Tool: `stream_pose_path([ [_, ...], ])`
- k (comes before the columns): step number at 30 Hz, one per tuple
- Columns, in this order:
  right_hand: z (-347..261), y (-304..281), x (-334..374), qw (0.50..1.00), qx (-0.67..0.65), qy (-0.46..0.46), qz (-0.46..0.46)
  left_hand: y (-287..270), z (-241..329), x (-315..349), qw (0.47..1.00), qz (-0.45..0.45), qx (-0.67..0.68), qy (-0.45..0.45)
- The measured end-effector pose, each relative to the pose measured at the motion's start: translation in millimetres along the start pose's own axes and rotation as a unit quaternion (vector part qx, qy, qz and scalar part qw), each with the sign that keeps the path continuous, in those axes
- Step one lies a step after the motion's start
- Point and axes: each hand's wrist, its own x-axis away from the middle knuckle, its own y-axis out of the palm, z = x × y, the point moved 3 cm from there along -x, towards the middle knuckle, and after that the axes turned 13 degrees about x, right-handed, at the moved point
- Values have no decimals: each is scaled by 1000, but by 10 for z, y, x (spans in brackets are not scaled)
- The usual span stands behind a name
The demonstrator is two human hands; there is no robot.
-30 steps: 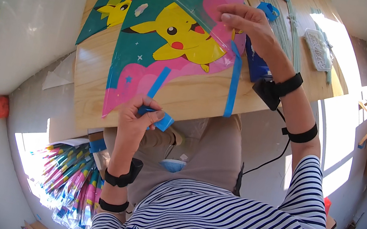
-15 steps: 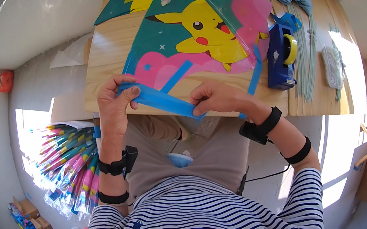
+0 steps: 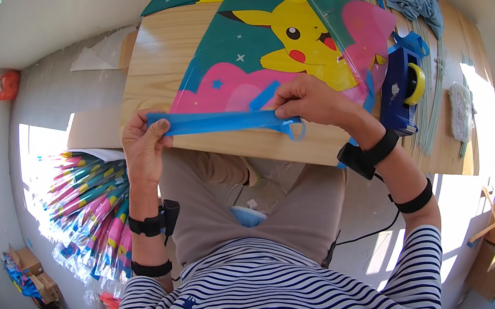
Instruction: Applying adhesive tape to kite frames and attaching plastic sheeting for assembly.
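Left hand (image 3: 145, 145) and right hand (image 3: 309, 101) hold blue strip (image 3: 219, 125) between them.

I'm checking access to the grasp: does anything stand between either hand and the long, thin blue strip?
Nothing visible does. The bare left hand pinches one end of the long, thin blue strip, and the bare right hand pinches it near the other end. The dark-blue tape dispenser stands apart, to the right.

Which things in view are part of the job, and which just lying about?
Job in hand:
- blue strip, held by left hand and right hand
- printed sheet
- likely tape dispenser
- possibly thin rods

Apparently just lying about:
- crumpled cloth
- red object by the wall
- cardboard boxes
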Motion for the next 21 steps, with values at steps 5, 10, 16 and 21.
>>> stream_pose_path([
  [5, -75, -104, -150, 1000, 26, -13, -2, -89, -42, -128, 1000, 23, 8, -4],
  [10, -13, -141, -237, 999, -25, -30, -23, -276, -83, -287, 999, 31, 24, -11],
  [16, 174, -671, -328, 997, 42, 33, 53, -548, -138, -385, 997, 39, 72, -7],
  [21, 636, -2341, -79, 843, 130, 19, 521, -1062, 19, -372, 990, 130, 54, 13],
])
